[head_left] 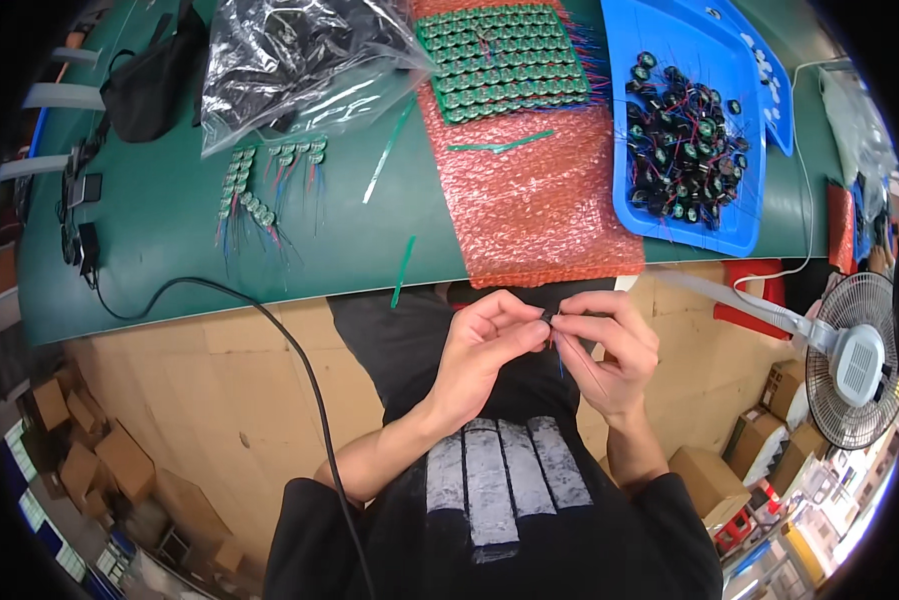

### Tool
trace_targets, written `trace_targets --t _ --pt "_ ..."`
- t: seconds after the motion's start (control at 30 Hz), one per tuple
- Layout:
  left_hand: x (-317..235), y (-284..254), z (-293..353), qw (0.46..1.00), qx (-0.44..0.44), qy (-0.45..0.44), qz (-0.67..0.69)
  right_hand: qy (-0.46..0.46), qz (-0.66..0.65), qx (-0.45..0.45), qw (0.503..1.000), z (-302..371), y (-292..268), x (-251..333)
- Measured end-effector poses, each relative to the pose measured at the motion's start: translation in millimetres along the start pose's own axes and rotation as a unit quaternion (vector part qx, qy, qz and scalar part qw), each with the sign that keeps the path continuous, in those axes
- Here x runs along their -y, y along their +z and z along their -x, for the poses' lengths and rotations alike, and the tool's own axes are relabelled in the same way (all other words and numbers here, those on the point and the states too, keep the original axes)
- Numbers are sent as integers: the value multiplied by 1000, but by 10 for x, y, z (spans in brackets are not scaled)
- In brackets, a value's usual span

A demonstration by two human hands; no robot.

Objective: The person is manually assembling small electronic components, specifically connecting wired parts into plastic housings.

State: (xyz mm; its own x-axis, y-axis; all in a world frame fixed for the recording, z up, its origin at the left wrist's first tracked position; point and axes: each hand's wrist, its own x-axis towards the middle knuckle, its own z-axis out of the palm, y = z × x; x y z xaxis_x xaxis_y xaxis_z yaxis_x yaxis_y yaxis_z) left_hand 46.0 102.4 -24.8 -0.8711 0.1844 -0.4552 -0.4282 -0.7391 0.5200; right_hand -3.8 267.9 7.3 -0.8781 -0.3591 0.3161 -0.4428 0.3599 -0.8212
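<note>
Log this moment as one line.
Left hand: pinching small dark part; Right hand: touching same part; Thin wires: hanging below; Blue tray: holding round wired parts

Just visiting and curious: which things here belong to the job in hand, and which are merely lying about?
Likely the job: small dark wired part in the fingers; blue tray; black round wired parts; green circuit boards.

Likely unrelated: black bag; white fan; cardboard boxes.

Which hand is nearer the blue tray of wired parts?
Right. The right hand is below and left of the blue tray in the picture; the left hand is farther left.
</note>
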Motion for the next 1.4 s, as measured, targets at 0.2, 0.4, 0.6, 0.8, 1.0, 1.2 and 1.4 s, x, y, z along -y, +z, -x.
trace_targets --t 0.2,0.4,0.6,0.8,1.0,1.2,1.4 --pt "-12 -63 55 999 2 7 32 79 -147 -1 986 114 77 -100" --pt "17 -85 129 995 14 -38 91 131 -272 -48 952 197 100 -65" --pt "-4 -71 111 999 12 -27 23 79 -211 -17 974 131 68 -103" --pt "-2 -116 122 1000 22 -7 2 55 -161 69 983 14 -64 -97" --pt "13 -148 136 1000 17 -12 -3 40 -102 103 989 -58 -89 -32" --pt "24 -165 126 1000 17 -8 -9 -21 8 152 988 -98 -104 21" --pt "-42 -107 132 1000 2 -22 -16 7 -30 108 994 -19 -35 -70"
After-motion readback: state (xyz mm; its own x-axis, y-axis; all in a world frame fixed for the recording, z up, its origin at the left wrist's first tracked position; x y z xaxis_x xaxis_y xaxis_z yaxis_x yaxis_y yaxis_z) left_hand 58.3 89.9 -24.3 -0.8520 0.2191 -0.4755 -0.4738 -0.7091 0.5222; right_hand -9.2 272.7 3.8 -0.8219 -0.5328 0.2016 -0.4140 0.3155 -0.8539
